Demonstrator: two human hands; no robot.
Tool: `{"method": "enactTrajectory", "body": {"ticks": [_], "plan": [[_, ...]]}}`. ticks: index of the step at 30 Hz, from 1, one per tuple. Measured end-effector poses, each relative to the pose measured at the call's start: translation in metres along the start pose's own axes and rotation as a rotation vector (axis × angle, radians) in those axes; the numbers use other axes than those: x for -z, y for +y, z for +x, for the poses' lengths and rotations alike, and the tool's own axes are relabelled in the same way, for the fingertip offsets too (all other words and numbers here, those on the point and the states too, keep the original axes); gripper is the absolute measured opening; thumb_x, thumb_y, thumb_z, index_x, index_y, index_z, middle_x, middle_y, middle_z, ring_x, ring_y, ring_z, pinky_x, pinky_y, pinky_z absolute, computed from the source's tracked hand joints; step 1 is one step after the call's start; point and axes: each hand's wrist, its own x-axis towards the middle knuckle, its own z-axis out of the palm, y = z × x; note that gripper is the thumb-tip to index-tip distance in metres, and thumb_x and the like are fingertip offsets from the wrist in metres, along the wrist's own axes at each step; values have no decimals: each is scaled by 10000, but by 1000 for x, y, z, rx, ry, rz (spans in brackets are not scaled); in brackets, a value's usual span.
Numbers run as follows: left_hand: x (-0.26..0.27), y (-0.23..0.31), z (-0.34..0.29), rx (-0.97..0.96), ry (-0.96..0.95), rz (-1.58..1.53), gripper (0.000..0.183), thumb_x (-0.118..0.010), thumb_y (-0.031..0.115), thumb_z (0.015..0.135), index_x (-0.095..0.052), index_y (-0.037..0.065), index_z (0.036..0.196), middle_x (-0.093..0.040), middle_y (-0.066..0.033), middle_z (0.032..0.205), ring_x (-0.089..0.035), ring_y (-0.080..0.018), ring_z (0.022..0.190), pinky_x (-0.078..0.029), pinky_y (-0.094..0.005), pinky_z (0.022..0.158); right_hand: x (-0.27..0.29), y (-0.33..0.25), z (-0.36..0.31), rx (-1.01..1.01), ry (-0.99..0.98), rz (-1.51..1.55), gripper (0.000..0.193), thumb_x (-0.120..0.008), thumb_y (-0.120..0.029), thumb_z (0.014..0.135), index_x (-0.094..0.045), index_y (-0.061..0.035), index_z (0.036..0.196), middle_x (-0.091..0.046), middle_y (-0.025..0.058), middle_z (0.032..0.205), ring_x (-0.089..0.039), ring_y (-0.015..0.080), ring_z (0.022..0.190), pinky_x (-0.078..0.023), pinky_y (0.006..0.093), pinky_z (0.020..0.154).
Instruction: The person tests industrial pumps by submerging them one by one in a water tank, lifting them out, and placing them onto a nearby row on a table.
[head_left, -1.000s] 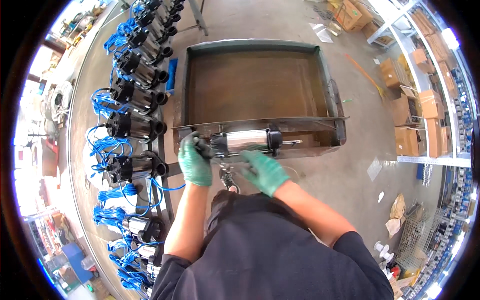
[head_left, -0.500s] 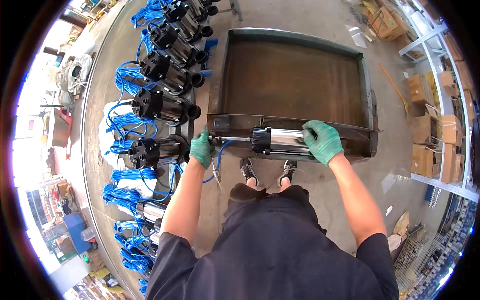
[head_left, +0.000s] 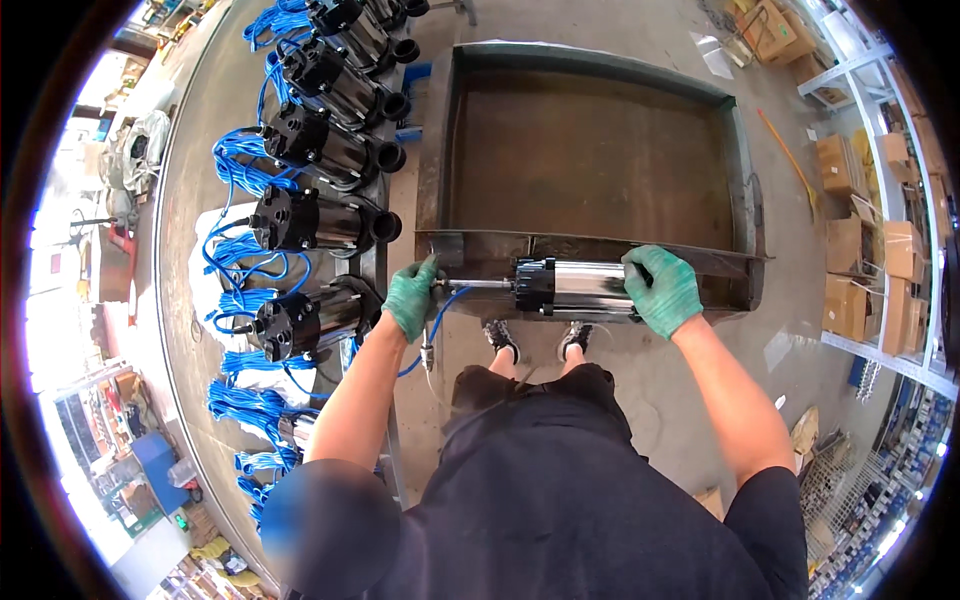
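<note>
A submersible pump, a shiny steel cylinder with a black ribbed end, lies sideways over the near ledge of a metal tank. My right hand, in a green glove, curls over the cylinder's right end. From the black end a thin metal rod runs left. My left hand, also gloved in green, closes around the rod's far end; its fingers partly hide the fitting there. A blue hose with a small metal connector hangs beside that hand.
To the left, a long bench carries a row of black-and-steel pumps with coiled blue cables. Shelves with cardboard boxes line the right. A dark blurred shape covers the lower left.
The pump and both hands sit slightly farther right in the picture, while the bench pumps appear shifted left and down. Both hands keep their hold. A dark blurred shape has appeared at lower left.
</note>
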Motion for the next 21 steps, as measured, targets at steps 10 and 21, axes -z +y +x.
{"method": "enactTrajectory", "body": {"ticks": [10,21], "plan": [[-11,5,-4,4,30,71,361,-583,428,1045,-660,83,966,-504,41,637,-396,-79,459,-286,-250,406,-9,3,-1,42,88,-32,116,-715,-120,832,-718,-65,934,-709,126,854,-697,292,728,-572,380,697],[5,-12,-9,-113,161,-137,330,-586,445,1039,-634,144,910,-558,39,645,-475,-98,471,-342,-268,402,0,-3,-6,68,33,-22,143,-691,-170,850,-714,-74,953,-710,130,922,-694,336,836,-570,433,759]]}}
